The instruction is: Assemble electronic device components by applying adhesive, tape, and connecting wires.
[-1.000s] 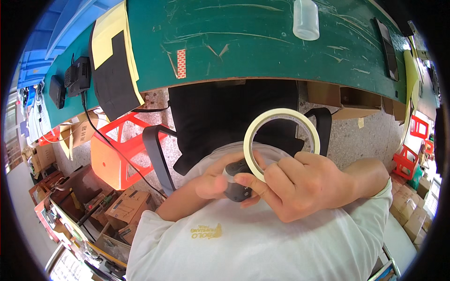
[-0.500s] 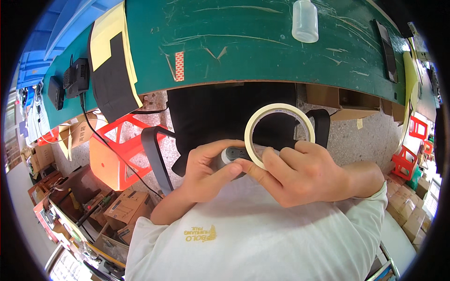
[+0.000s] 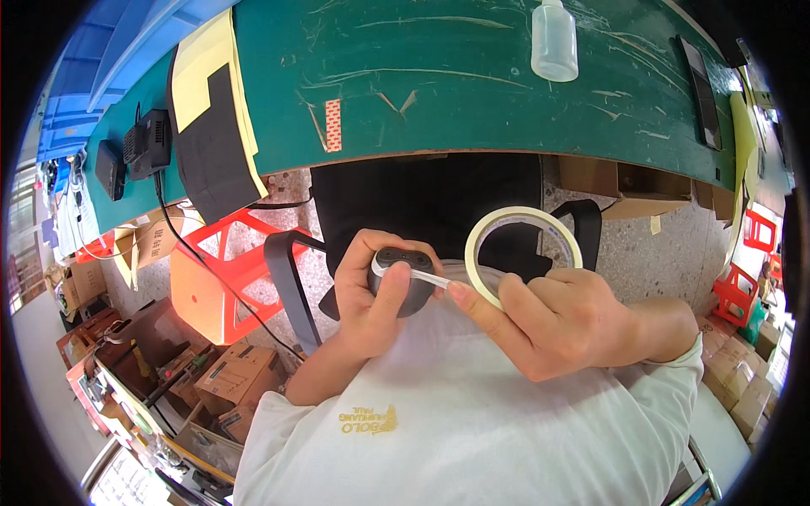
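Observation:
My left hand [image 3: 371, 291] is wrapped round a dark grey rounded device [image 3: 405, 291] with a black top face. A strip of pale tape [image 3: 429, 276] runs across the near side of its top, and my left thumb presses on it. From there the strip stretches to my right hand [image 3: 553, 325]. The fingers of that hand grip a roll of cream masking tape [image 3: 483, 244], which stands up with its ring facing me. Both hands are above my lap, in front of my white shirt. The device's underside is hidden by my left fingers.
A green worktop [image 3: 439, 110] spans the far side, bearing a translucent bottle [image 3: 554, 46], a red-and-white patterned strip [image 3: 333, 126] and a black charger-like box [image 3: 148, 139]. A black chair [image 3: 295, 261], an orange-red stool [image 3: 211, 282] and cardboard boxes [image 3: 240, 371] stand below.
My right hand and the tape roll have moved right and slightly nearer, away from the device. A length of tape now shows stretched between the hands. The left hand has turned, showing more of the device.

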Demonstrator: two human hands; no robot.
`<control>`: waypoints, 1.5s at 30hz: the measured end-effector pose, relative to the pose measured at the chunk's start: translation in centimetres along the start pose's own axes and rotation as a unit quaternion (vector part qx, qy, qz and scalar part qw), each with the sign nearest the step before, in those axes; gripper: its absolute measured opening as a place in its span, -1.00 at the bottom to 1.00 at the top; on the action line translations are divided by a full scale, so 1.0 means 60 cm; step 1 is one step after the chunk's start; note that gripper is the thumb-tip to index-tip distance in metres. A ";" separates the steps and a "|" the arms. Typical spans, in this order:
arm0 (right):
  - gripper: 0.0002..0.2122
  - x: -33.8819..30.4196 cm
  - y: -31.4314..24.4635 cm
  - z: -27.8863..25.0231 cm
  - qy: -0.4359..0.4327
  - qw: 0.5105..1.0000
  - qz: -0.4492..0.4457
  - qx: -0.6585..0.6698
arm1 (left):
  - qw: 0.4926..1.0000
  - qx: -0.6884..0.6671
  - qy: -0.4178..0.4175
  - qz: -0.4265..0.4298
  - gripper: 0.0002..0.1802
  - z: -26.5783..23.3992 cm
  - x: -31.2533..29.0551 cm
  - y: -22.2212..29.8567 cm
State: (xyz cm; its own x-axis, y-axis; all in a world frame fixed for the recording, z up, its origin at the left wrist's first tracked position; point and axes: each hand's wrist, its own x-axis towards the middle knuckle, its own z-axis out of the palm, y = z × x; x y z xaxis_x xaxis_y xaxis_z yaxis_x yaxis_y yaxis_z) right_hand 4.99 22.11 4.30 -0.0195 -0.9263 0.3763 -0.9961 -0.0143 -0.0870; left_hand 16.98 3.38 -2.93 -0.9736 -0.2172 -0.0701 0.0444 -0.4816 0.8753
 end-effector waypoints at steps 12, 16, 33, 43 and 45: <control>-0.52 0.015 -0.013 -0.039 -0.013 1.000 0.021 0.010 | 0.999 -0.003 -0.028 0.039 -0.71 -0.002 0.014 0.040; -0.54 0.014 -0.014 -0.033 0.011 1.000 0.021 0.000 | 0.996 -0.078 -0.051 -0.010 -0.66 0.000 0.007 0.049; -0.80 0.010 -0.022 -0.032 0.048 0.999 0.001 -0.023 | 0.918 -0.358 -0.101 -0.138 -0.62 0.014 0.004 0.020; -0.88 0.012 -0.025 -0.032 0.060 0.998 -0.007 -0.018 | 0.859 -0.443 -0.221 -0.131 -0.61 0.022 0.009 0.008; -0.85 0.012 -0.024 -0.024 0.057 0.998 -0.008 0.014 | 0.852 -0.440 -0.262 -0.109 -0.60 0.022 0.009 -0.010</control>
State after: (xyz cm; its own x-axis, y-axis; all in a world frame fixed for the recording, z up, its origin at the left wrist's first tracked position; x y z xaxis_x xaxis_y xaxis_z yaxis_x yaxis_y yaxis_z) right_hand 6.29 22.03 6.02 -0.0148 -0.8766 0.4810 -0.9935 -0.0412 -0.1057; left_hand 16.13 4.69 -2.87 -0.9364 0.2566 0.2396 -0.2238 -0.9621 0.1556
